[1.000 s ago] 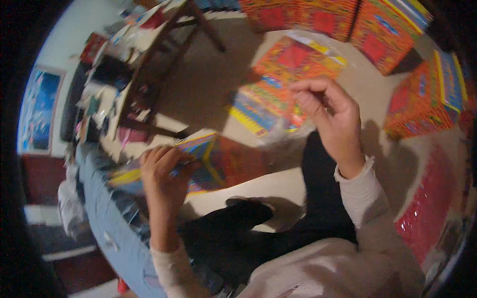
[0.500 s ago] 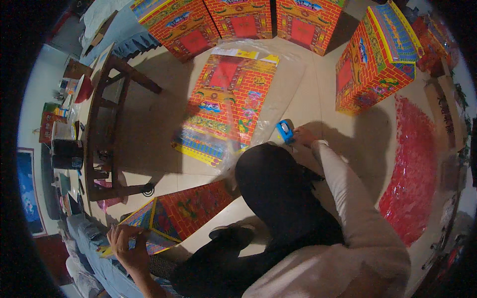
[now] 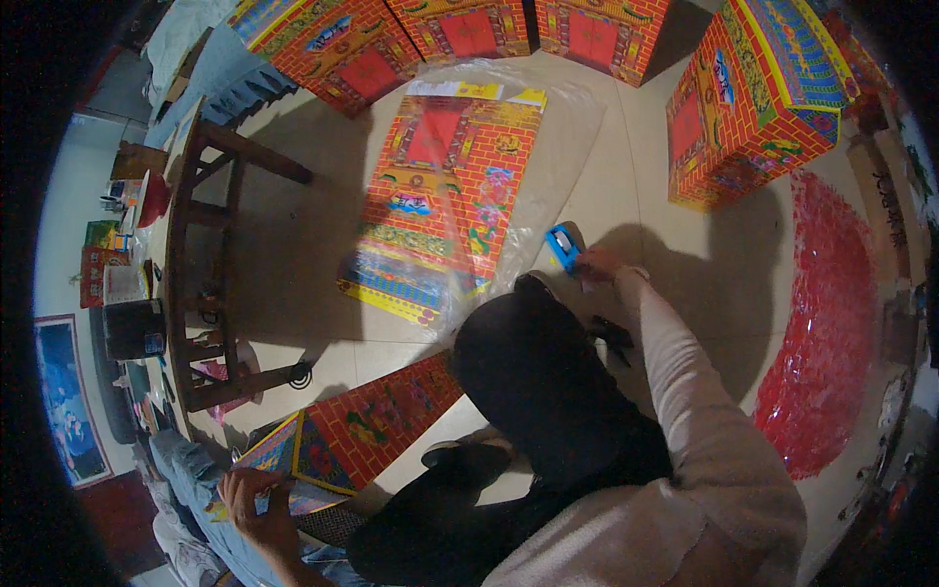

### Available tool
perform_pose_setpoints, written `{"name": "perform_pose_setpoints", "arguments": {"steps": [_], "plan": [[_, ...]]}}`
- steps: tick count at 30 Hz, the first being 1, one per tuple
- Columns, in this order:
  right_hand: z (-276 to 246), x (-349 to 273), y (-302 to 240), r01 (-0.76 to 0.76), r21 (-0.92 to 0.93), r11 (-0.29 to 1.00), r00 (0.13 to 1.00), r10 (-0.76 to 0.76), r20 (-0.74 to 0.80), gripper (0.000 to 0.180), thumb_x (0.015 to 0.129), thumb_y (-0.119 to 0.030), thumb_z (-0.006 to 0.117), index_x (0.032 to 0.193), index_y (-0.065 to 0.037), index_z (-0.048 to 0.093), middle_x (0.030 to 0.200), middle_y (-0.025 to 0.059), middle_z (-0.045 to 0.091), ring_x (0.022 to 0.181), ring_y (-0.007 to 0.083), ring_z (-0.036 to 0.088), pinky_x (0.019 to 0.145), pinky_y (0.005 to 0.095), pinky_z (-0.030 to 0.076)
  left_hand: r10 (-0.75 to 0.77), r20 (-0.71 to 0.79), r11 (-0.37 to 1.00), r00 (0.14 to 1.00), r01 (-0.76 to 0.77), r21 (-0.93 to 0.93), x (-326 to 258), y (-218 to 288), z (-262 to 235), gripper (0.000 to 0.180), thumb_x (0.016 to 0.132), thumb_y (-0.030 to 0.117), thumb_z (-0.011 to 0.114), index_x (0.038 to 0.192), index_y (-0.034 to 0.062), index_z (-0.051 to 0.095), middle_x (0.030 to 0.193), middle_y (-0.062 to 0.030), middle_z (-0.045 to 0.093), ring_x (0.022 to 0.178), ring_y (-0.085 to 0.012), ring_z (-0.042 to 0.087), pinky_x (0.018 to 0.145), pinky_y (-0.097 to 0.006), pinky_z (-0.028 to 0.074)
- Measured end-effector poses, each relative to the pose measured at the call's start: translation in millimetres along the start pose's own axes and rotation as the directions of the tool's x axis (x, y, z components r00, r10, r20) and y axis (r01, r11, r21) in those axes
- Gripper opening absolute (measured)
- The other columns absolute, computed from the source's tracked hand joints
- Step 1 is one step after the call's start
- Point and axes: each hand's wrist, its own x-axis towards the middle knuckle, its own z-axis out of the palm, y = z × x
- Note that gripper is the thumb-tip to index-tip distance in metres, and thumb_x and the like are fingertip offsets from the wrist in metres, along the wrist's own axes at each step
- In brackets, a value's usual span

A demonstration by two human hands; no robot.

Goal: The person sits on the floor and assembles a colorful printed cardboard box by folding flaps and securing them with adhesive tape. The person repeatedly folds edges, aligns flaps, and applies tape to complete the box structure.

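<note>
My right hand (image 3: 604, 263) reaches forward past my knee, its fingers closed on a small blue tape dispenser (image 3: 562, 248) above the tiled floor. At the lower left my left hand (image 3: 256, 504) has its fingers curled by the roof end of a printed cardboard house (image 3: 377, 421), which lies on its side beside my leg. Whatever those fingers pinch is too small to make out. Ahead of my knees lies a flat printed house sheet (image 3: 445, 196), red brick pattern with yellow edges, partly under clear plastic film (image 3: 577, 137).
Several assembled cardboard houses stand at the back, one (image 3: 753, 108) at the right. A wooden table (image 3: 205, 205) with things on it is at the left. Red plastic wrap (image 3: 822, 333) covers floor at the right. A dark tool (image 3: 614, 338) lies near my right forearm.
The view has shifted slightly. My right hand and the blue dispenser have moved a little farther from my knee, uncovering the dark tool more. My left hand stays at the house's roof end.
</note>
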Motion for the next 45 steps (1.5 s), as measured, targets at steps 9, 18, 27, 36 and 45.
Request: {"name": "perform_pose_setpoints", "arguments": {"steps": [9,18,27,36,45], "plan": [[-6,-8,62,0.002,0.253,0.967,0.99,0.034,-0.139,0.023,0.096,-0.031,0.07,0.079,-0.015,0.067,0.071,-0.0019,0.06,0.056,0.0088,0.049,0.05,0.0269,0.038,-0.03,0.024,0.999,0.999,0.031,-0.043,4,-5,6,0.03,0.058,-0.004,0.08,0.081,0.0077,0.067,0.084,-0.0047,0.063,0.087,-0.0265,0.058,0.082,-0.041,0.046],[16,-29,38,-0.12,0.102,0.987,0.956,0.143,-0.254,0.025,0.098,-0.038,0.066,0.093,-0.014,0.069,0.077,0.0021,0.066,0.056,0.0092,0.05,0.048,0.0267,0.036,-0.111,0.013,0.991,0.994,0.112,-0.068,2,4,7,0.03,0.058,-0.008,0.078,0.081,0.0081,0.065,0.082,-0.0043,0.059,0.085,-0.0255,0.057,0.082,-0.04,0.045],[9,-28,30,-0.111,-0.447,0.888,0.939,-0.054,-0.341,0.023,0.098,-0.034,0.067,0.097,-0.011,0.069,0.081,0.0028,0.067,0.063,0.0097,0.054,0.055,0.0276,0.04,0.139,-0.044,0.99,0.989,-0.14,-0.003,22,1,10,0.026,0.057,0.001,0.083,0.077,0.0081,0.068,0.074,-0.0032,0.062,0.076,-0.0253,0.059,0.077,-0.038,0.043],[3,-49,5,-0.119,-0.493,0.862,0.93,-0.077,-0.359,0.022,0.099,-0.031,0.068,0.101,-0.009,0.069,0.085,0.0036,0.069,0.071,0.0102,0.057,0.062,0.0285,0.044,0.107,-0.012,0.993,0.994,-0.107,-0.041,15,-3,2,0.023,0.061,0.008,0.086,0.078,0.009,0.07,0.077,-0.0027,0.068,0.079,-0.023,0.064,0.082,-0.037,0.044],[-1,-92,-48,-0.083,-0.583,0.809,0.909,-0.179,-0.377,0.021,0.099,-0.027,0.069,0.105,-0.007,0.069,0.089,0.0044,0.07,0.078,0.0107,0.06,0.069,0.0294,0.048,0.123,-0.011,0.989,0.992,-0.123,-0.082,17,-1,7,0.022,0.065,0.01,0.086,0.079,0.0099,0.069,0.079,-0.0036,0.067,0.083,-0.0257,0.065,0.084,-0.039,0.045]]}}
